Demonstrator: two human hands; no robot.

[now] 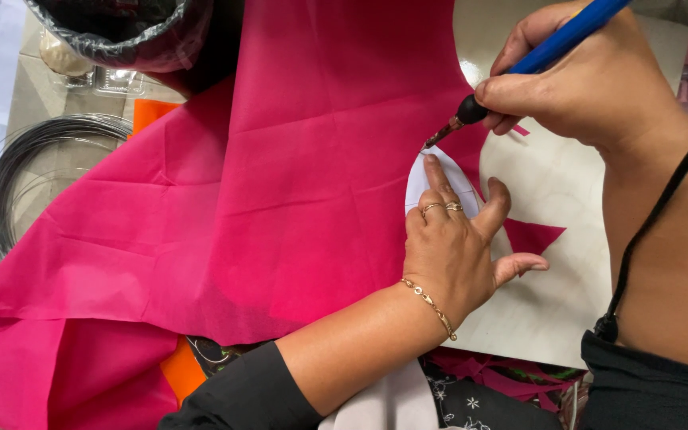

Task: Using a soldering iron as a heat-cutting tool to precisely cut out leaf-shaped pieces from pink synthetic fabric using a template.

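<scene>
A large pink fabric sheet [280,183] lies spread over a pale wooden board [559,295]. My left hand [459,239], with rings and a gold bracelet, presses a white petal-shaped paper template [420,179] flat onto the fabric's edge. My right hand [583,80] grips a blue-handled heated cutting tool [535,60] like a pen. Its dark metal tip [437,137] touches the fabric just above the template's top. A black cord [654,215] runs from the tool across my right forearm. A small pink fabric triangle [531,235] rests on the board beside my left thumb.
A coil of thin dark wire [37,155] lies at the left. A bin lined with black plastic [121,32] stands at the top left. Orange sheet pieces [181,370] show under the fabric. Pink scraps [503,374] sit below the board's near edge.
</scene>
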